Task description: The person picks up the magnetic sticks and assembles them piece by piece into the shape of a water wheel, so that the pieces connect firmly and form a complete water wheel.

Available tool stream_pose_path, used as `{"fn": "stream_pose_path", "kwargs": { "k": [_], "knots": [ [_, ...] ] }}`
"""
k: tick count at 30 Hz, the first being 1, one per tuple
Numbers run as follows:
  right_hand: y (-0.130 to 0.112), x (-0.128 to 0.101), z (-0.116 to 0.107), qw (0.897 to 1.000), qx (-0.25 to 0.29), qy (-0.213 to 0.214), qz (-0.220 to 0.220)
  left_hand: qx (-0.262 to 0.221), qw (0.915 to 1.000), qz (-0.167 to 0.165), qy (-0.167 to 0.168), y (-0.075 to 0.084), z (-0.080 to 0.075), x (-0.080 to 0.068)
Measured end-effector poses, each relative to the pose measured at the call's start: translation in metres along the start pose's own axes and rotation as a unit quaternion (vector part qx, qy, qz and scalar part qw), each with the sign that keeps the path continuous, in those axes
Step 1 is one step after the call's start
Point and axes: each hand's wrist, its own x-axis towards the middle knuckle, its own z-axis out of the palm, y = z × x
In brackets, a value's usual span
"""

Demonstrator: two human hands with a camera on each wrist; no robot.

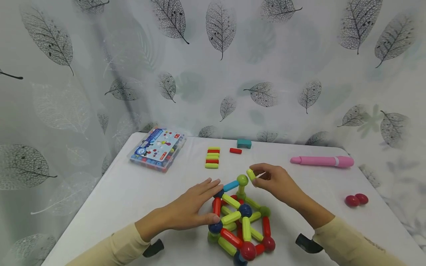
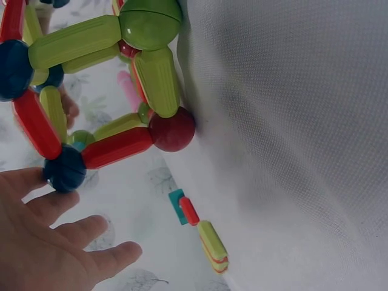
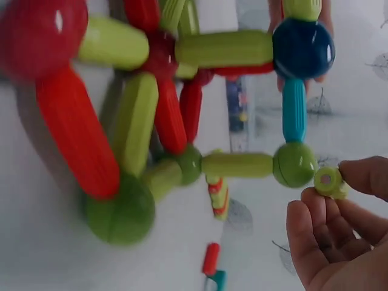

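A magnetic stick-and-ball frame (image 1: pixel 231 218) of red, yellow-green and blue sticks stands in front of me. My left hand (image 1: pixel 189 205) rests against its left side, fingers straight. Its thumb lies by a lower dark blue ball (image 1: pixel 215 227) and its fingers by an upper one (image 1: pixel 218 193). In the left wrist view, fingertips meet a blue ball (image 2: pixel 65 168). My right hand (image 1: pixel 277 183) pinches a short yellow-green magnetic stick (image 1: pixel 251 174) between thumb and fingers. In the right wrist view, that stick (image 3: pixel 328 181) is right beside the top green ball (image 3: pixel 294 164), its round end showing.
Behind the frame lie several yellow-green and red sticks (image 1: pixel 212 157), a single red stick (image 1: pixel 235 151) and a teal block (image 1: pixel 244 143). A labelled plastic case (image 1: pixel 158 149) sits back left. At right are a pink pen-shaped object (image 1: pixel 321 161) and two red oval pieces (image 1: pixel 352 201).
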Motion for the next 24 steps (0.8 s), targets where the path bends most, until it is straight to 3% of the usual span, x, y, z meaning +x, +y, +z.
{"fn": "stream_pose_path", "kwargs": {
  "k": [2,5,9,17,24],
  "knots": [
    [0.000,-0.002,0.003,0.995,0.081,-0.011,0.053,0.002,1.0000,0.001,0.001,0.000,0.000,0.000],
    [0.002,-0.006,0.008,0.975,0.187,-0.019,0.117,0.002,1.0000,0.002,-0.001,0.001,-0.001,-0.001],
    [0.006,-0.012,0.015,0.950,0.266,-0.030,0.161,0.004,1.0000,0.002,-0.002,0.002,-0.002,0.000],
    [0.008,-0.018,0.026,0.926,0.320,-0.078,0.186,0.002,1.0000,0.004,0.003,0.000,0.000,0.000],
    [0.007,-0.018,0.031,0.907,0.364,-0.094,0.190,0.001,1.0000,0.003,-0.002,0.000,0.000,0.000]
  ]
}}
